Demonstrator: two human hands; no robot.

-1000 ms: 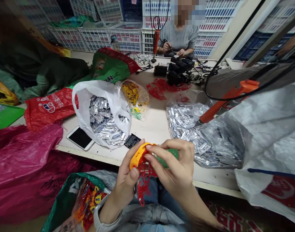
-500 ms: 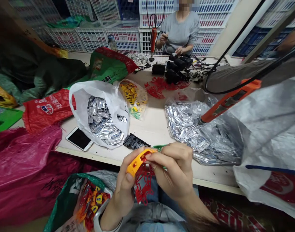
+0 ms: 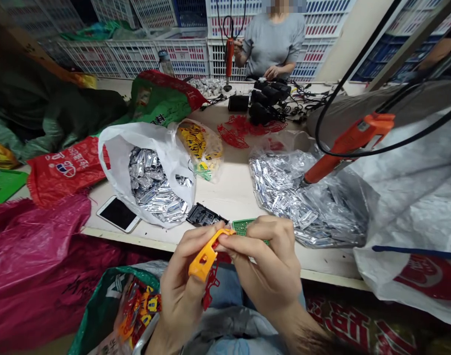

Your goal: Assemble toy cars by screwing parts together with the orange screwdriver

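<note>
My left hand (image 3: 183,268) is wrapped round an orange-yellow plastic shell (image 3: 203,260) with window-like openings, which looks like a toy car body. My right hand (image 3: 271,261) is closed, its thumb and forefinger pressed at the shell's upper end. Red plastic openwork (image 3: 211,286) hangs below the shell, between the hands; its upper end runs in by my right fingertips, and the exact grip there is hidden. Just beyond lie a black plastic chassis-like part (image 3: 206,215) and a green basket-like grid (image 3: 242,226), partly covered by my right hand.
Bags of shiny silver parts (image 3: 162,197) stand left and right, the right one under a hanging orange electric screwdriver (image 3: 347,148). A phone (image 3: 118,213) lies near the table edge. Below left sits a bag of red and yellow parts (image 3: 140,310). A co-worker (image 3: 273,47) sits opposite.
The shell has tilted and shifted slightly left in my left hand. Less of the red openwork shows beneath it. Across the table, the co-worker's hand has moved to another orange screwdriver.
</note>
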